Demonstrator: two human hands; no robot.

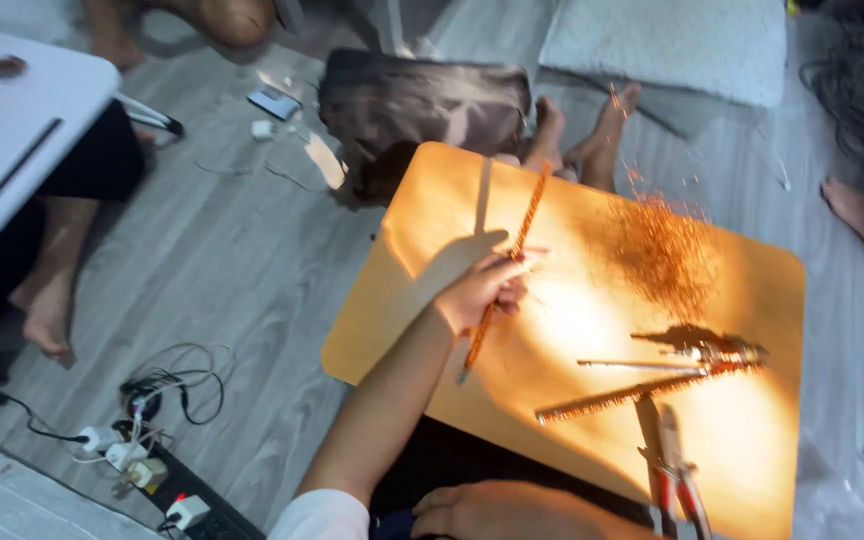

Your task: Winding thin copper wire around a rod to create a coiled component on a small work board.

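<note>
My left hand (480, 292) is shut on a long thin stick covered in orange beads (517, 238), held slanting over the left half of a small wooden table (392, 300). A loose heap of tiny orange beads (664, 250) lies to the right of it. Nearer me lie another beaded stick (632, 395) and a bare thin stick (624, 364), their right ends meeting at a small beaded cluster (722, 352). My right hand (512, 512) rests low at the table's near edge, fingers curled; what it holds, if anything, is hidden.
Red-handled pliers (674, 470) lie at the table's near right corner. Two bare feet (582, 130) show beyond the far edge, next to a dark cushion (422, 100). A white pillow (672, 50), a power strip with cables (152, 465), a white table (12, 130) and other people's legs (47, 300) surround it.
</note>
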